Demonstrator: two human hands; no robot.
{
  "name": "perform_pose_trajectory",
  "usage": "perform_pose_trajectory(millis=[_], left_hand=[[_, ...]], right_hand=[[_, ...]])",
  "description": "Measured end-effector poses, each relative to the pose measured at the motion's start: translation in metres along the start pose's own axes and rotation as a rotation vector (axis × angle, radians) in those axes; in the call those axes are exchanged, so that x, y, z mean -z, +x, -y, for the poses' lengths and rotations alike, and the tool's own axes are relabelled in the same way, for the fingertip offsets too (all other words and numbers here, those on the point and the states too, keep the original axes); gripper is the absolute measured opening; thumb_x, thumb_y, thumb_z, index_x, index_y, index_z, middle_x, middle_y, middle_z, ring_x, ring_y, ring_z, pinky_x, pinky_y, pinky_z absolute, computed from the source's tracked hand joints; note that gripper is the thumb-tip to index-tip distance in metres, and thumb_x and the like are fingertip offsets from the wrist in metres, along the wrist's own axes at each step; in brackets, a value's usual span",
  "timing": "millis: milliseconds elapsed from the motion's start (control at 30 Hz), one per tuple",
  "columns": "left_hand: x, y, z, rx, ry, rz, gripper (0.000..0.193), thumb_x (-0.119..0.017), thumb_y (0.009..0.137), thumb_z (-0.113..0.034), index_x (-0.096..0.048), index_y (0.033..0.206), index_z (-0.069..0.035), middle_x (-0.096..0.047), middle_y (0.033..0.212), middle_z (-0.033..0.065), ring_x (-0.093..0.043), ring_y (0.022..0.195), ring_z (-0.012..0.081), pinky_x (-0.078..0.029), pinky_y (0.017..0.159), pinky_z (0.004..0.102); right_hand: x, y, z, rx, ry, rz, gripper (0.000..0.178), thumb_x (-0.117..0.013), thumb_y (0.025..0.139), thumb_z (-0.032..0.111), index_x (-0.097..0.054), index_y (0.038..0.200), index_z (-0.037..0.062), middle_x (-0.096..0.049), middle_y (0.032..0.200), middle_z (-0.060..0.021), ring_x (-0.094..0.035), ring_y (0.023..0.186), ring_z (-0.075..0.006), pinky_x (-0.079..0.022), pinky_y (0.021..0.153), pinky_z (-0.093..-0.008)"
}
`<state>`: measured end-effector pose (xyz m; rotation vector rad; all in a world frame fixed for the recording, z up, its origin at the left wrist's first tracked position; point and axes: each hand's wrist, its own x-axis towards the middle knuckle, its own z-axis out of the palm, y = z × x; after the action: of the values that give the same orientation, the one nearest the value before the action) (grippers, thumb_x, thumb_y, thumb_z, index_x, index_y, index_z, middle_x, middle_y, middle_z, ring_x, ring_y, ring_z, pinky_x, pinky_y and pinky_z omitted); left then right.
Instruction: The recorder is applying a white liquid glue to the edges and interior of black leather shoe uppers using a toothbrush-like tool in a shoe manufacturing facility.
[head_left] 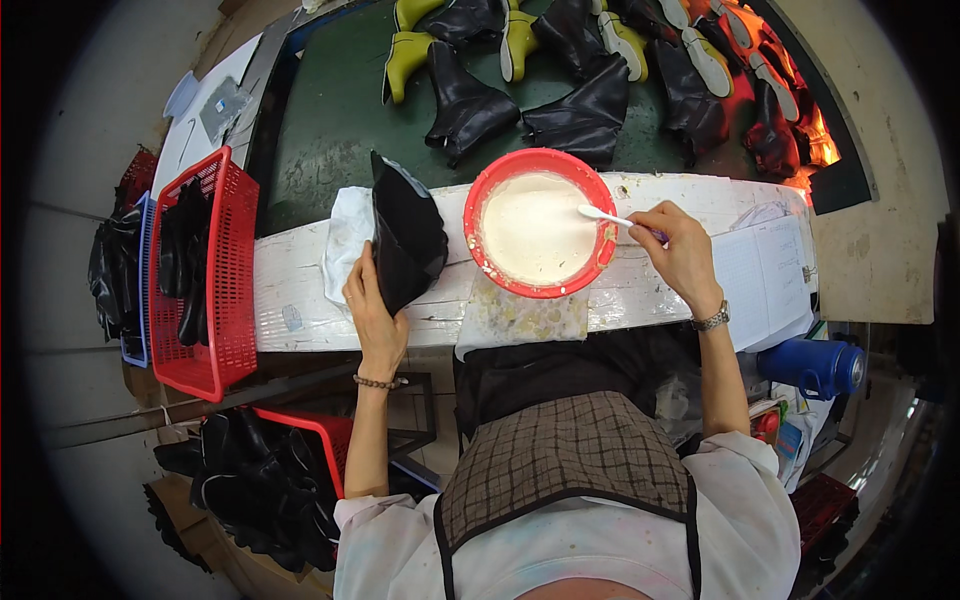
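Note:
My left hand point(376, 312) is closed on a black boot upper point(408, 235), its fingers along the left edge. The piece stands tilted over the white bench, and a crumpled white cloth point(347, 240) lies beside it, next to my fingers. Between my hands sits a red basin point(474, 250) of creamy white liquid point(535, 228). My right hand point(680, 252) pinches a slim white brush point(607, 216), shaped like a toothbrush. The brush's tip reaches over the basin's right rim to the liquid; whether it dips in I cannot tell.
Black boot parts point(465, 105) and yellow-green boots point(406, 62) lie on the dark green table behind. Red point(222, 270) and blue baskets hold black pieces at left. A stained sheet point(520, 315) lies under the basin. Papers point(765, 280) and a blue flask point(810, 368) are at right.

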<state>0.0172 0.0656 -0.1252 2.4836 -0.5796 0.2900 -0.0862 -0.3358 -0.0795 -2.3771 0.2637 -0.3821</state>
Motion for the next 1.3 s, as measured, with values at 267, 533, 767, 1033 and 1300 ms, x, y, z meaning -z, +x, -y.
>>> perform_pose_trajectory(millis=[267,533,767,1033,1300], left_hand=[[0.037,0.008,-0.063,-0.176,-0.083,-0.211,0.076,-0.063,0.078,0.010,-0.042,0.150,0.002,-0.043,0.148,0.0260,-0.041,0.137,0.0452,-0.034,0.115,0.0517],[0.037,-0.002,-0.094,-0.383,-0.226,-0.250,0.072,-0.080,0.082,-0.009,-0.047,0.145,0.000,-0.043,0.150,0.0299,-0.044,0.135,0.0447,-0.037,0.112,0.0512],[0.033,0.013,-0.101,-0.337,-0.188,-0.321,0.079,-0.084,0.080,-0.012,-0.044,0.148,-0.002,-0.046,0.149,0.0293,-0.046,0.134,0.0439,-0.036,0.112,0.0507],[0.019,0.044,-0.107,-0.334,-0.227,-0.492,0.082,-0.084,0.081,-0.018,-0.043,0.150,-0.001,-0.045,0.150,0.0265,-0.045,0.135,0.0420,-0.037,0.111,0.0487],[0.017,0.058,-0.106,-0.416,-0.085,-0.469,0.068,-0.079,0.087,-0.007,-0.048,0.148,-0.001,-0.046,0.149,0.0229,-0.045,0.138,0.0370,-0.038,0.114,0.0435]], right_hand=[[-0.004,0.006,0.052,0.093,0.401,-0.012,0.019,-0.080,0.088,0.012,-0.080,0.107,0.0061,-0.069,0.087,-0.0045,-0.059,0.069,-0.0086,-0.046,0.060,-0.0244],[-0.015,0.032,0.056,0.252,0.370,-0.122,0.016,-0.081,0.087,0.011,-0.080,0.101,0.0034,-0.068,0.082,-0.0058,-0.060,0.067,-0.0110,-0.045,0.056,-0.0255],[-0.004,0.037,0.062,0.375,0.378,-0.144,0.022,-0.082,0.083,0.002,-0.080,0.105,0.0028,-0.066,0.093,-0.0037,-0.062,0.077,-0.0082,-0.048,0.064,-0.0215],[0.001,0.006,0.078,0.383,0.438,-0.070,0.024,-0.085,0.078,0.003,-0.080,0.101,0.0044,-0.067,0.089,-0.0040,-0.064,0.075,-0.0119,-0.049,0.063,-0.0255],[0.019,-0.004,0.096,0.356,0.457,0.124,0.023,-0.086,0.079,0.006,-0.081,0.101,0.0036,-0.067,0.087,-0.0044,-0.063,0.075,-0.0109,-0.049,0.062,-0.0235]])
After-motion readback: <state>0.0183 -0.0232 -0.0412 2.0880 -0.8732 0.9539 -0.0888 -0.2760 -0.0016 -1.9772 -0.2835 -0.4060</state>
